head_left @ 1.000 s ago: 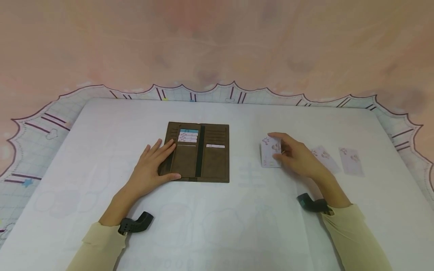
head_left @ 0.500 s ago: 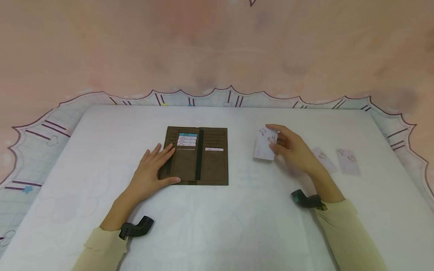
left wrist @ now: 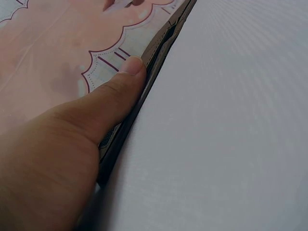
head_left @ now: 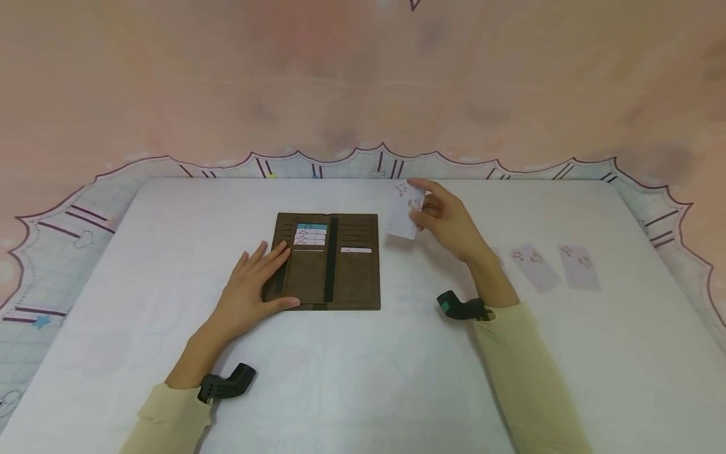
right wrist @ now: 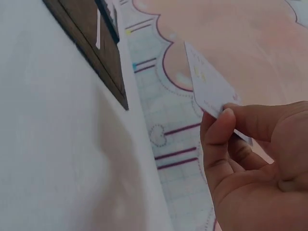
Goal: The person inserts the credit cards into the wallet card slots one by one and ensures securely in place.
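An open brown wallet [head_left: 357,277] lies flat on the white table, with several cards in its left panel and one white card strip showing in its right panel. My left hand [head_left: 249,287] rests on the wallet's left side, fingers spread and the thumb along the bottom edge; the left wrist view shows that thumb [left wrist: 110,96] pressing the edge. Up past the wallet's right side, my right hand [head_left: 448,221] pinches a white card [head_left: 404,211] printed with small flowers. In the right wrist view, thumb and fingers grip the lower end of this card [right wrist: 207,84], which is raised and tilted.
Two more flowered cards, one slanted [head_left: 535,268] and one straighter [head_left: 580,268], lie on the table [head_left: 363,391] at the right. Behind the right wrist a sliver of another card shows. A scalloped patterned cloth [head_left: 465,169] borders the table's far edge.
My right hand has lifted the card off the table and carried it left and away from me, toward the wallet. The left hand has stayed on the wallet.
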Motion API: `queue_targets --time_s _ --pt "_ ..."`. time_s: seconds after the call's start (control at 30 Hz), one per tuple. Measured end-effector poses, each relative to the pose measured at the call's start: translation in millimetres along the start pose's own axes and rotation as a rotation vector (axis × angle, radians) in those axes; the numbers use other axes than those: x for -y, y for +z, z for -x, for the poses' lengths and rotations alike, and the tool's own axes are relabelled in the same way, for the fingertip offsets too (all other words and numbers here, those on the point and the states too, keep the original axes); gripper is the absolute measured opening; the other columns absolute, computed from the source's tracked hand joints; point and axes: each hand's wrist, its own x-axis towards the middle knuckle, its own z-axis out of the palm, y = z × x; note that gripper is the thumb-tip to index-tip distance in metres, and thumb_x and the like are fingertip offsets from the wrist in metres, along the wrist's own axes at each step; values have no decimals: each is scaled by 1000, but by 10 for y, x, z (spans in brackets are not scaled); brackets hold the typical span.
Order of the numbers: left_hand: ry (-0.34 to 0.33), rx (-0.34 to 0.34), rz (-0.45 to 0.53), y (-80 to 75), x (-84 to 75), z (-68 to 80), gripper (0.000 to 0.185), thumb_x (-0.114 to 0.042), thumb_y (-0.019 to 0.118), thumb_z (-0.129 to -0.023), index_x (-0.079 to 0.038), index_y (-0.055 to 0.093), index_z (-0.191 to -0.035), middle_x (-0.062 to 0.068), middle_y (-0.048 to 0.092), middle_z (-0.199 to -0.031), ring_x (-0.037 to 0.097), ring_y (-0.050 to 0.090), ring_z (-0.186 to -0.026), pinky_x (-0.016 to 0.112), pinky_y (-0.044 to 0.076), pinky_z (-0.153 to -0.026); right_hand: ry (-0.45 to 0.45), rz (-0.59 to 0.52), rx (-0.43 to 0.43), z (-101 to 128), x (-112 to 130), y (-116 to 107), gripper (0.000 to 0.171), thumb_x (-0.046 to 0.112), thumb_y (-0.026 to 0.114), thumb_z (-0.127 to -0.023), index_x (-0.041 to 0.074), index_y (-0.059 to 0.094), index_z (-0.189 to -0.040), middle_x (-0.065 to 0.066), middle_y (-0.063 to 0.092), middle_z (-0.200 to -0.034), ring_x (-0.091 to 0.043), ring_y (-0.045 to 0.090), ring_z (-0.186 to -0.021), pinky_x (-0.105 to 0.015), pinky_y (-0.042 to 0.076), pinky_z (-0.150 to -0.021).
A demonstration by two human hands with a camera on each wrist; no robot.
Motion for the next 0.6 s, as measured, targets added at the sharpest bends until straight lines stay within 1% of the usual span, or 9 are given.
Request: queue_targets --time_s 0.13,0.2,0.3,0.4,0.53,0.6 --pt "-1 -1 -1 -5 -4 2 90 -44 78 -77 -8 36 -148 10 30 -154 34 13 -144 53 1 -115 11 -27 -9 -91 -13 124 57 -3 60 -91 16 46 -142 -17 59 -93 -24 56 -78 -41 54 -69" --pt "-1 -3 -4 -1 -7 4 90 -43 78 -76 -8 36 -148 10 30 -154 34 13 -144 52 1 -115 4 -52 -17 -134 -26 179 57 -4 60 -91 15 46 -142 -18 59 -92 -25 56 -78 -43 54 -71" --pt "-7 -3 -7 3 -9 9 90 -43 78 -76 -8 36 -148 10 30 -154 33 13 -144 52 1 -115 12 -99 -31 -198 -46 275 56 -4 60 -91 16 47 -142 -18 60 -93 -24 56 -78 -44 54 -72" --pt "-11 -3 -6 6 -11 15 91 -43 79 -76 -8 36 -148 10 30 -154 33 13 -144 52 1 -115 35 -130 -48 -242 -79 388 56 -4 61 -91 16 47 -142 -17 62 -96 -22 57 -79 -39 54 -72" --pt "-8 -8 -7 10 -7 13 91 -42 79 -75 -8 36 -148 10 30 -154 33 13 -144 52 1 -115 67 -136 -63 -265 -151 545 56 -3 61 -90 17 48 -141 -16 61 -95 -21 59 -77 -32 54 -70" --pt "-6 -7 -10 9 -3 5 91 -42 80 -75 -8 36 -148 9 30 -154 33 13 -144 52 1 -115 68 -145 -70 -272 -189 609 57 -5 62 -90 17 48 -141 -16 61 -93 -20 59 -76 -29 53 -69"
